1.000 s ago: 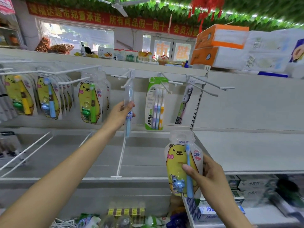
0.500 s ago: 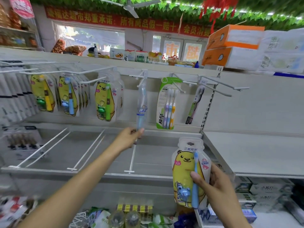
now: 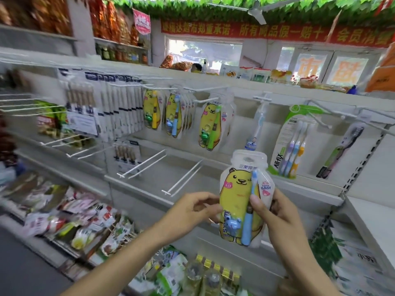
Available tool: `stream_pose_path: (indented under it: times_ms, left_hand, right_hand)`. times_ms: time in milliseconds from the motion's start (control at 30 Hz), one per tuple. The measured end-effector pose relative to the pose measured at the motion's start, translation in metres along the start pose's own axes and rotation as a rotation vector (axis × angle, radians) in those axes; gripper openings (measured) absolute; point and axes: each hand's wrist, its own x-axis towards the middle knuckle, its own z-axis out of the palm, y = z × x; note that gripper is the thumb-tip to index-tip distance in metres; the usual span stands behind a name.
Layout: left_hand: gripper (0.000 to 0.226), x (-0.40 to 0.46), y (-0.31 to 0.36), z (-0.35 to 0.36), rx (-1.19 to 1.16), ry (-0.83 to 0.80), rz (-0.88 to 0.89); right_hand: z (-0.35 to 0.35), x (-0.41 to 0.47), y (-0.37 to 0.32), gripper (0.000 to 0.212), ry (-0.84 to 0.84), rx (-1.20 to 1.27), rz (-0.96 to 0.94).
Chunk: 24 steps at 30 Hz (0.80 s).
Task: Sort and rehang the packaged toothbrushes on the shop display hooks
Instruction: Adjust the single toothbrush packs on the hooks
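Right hand (image 3: 277, 212) grips bear pack (image 3: 239, 201) by its right edge, thumb pressed across the front over the blue brush. Left hand (image 3: 190, 212) touches the pack's left edge, fingers curled; whether it pinches, cannot tell. Pack is upright, off the hooks, in front of the lower shelf (image 3: 149, 180). Above on hooks: more bear packs (image 3: 210, 124), single blue brush (image 3: 257, 127), three-pack (image 3: 292, 144), dark brush (image 3: 342, 148) at right.
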Motion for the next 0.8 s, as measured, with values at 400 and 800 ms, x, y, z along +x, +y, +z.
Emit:
stream_pose_path:
  times_ms: [400, 800]
  left_hand:
    - [0.026, -0.040, -0.017, -0.041, -0.064, 0.230, 0.008]
    - [0.027, -0.033, -0.045, -0.175, 0.011, 0.126, 0.051]
  right_hand:
    - [0.073, 0.031, 0.010, 0.018, -0.145, 0.006, -0.138]
    - [0.189, 0.076, 0.032, 0.017, 0.016, -0.016, -0.156]
